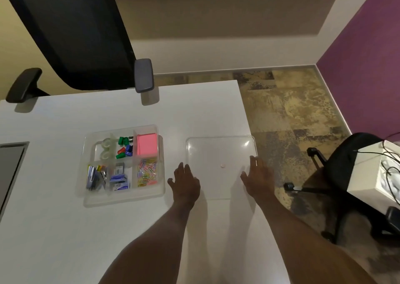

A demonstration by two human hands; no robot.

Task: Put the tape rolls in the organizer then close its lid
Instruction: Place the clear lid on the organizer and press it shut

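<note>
White desk (65, 229): organizer (86, 175), lid (216, 151).

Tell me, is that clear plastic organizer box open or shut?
Open. The clear plastic organizer box has no cover; its flat transparent lid lies on the white table to its right, with both hands at the lid's edges.

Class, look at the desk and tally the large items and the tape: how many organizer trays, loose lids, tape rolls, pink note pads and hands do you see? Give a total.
Organizer tray: 1
Clear lid: 1
Tape rolls: 2
Pink note pad: 1
Hands, left hand and right hand: 2
Total: 7
</note>
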